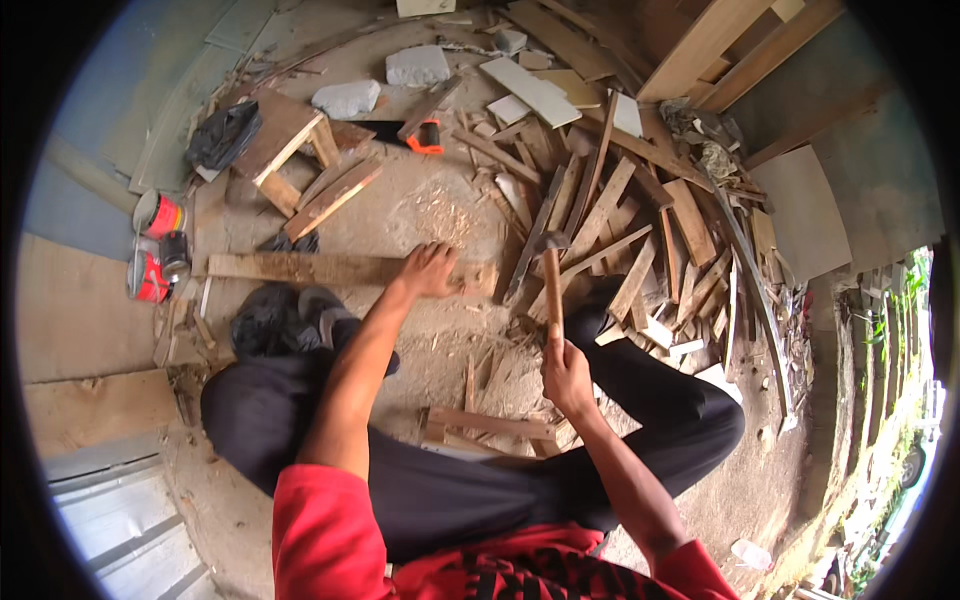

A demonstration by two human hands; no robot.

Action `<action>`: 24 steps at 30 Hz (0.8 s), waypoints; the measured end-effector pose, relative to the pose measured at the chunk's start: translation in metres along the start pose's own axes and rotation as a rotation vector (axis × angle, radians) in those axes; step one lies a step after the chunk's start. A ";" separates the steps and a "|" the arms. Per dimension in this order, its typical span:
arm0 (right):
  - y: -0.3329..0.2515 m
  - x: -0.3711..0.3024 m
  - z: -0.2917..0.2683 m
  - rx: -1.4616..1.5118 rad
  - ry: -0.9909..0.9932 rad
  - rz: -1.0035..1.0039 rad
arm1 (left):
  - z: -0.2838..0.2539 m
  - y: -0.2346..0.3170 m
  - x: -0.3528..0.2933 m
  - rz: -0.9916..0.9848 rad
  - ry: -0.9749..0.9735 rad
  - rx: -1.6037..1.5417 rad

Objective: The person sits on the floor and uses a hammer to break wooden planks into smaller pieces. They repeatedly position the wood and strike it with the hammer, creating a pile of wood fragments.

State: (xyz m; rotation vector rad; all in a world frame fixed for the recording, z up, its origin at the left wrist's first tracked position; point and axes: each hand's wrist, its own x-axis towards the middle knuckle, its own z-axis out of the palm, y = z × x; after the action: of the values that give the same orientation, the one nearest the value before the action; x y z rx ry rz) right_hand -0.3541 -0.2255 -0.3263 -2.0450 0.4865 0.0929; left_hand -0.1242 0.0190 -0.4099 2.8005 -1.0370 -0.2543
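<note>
The right grip (pixel 567 378) was closed around a hammer (pixel 553 295), while the left grip (pixel 430 270) lay atop a long plank (pixel 310 268), whether clasping it was unclear.

And it's wood at the centre, a long pale-brown rectangular wooden plank (pixel 320 268), matt and rough-looking; towards three o'clock, a brown-handled hammer (pixel 553 290), wooden shaft smooth-looking, head dull dark metal; at two, straight brown wooden offcuts (pixel 690 220), dry and matt; at ten, a crumpled black plastic bag (pixel 222 135), glossy; at eight, a ribbed silver metal sheet (pixel 130 530), shining
</note>
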 end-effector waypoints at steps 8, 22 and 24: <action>-0.044 0.002 -0.034 0.213 0.006 -0.016 | 0.079 0.007 -0.006 -0.091 -0.135 0.200; 0.041 -0.010 0.003 0.218 -0.182 0.522 | 0.075 0.031 -0.008 -0.453 -0.027 -0.459; 0.044 -0.007 0.009 0.182 -0.167 0.497 | 0.092 0.027 -0.006 -0.720 -0.192 -0.806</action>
State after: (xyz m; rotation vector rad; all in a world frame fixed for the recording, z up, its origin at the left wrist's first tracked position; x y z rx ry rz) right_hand -0.3760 -0.2345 -0.3653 -1.6851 0.8555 0.4950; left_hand -0.1650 -0.0045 -0.4940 2.2646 0.1298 -0.8110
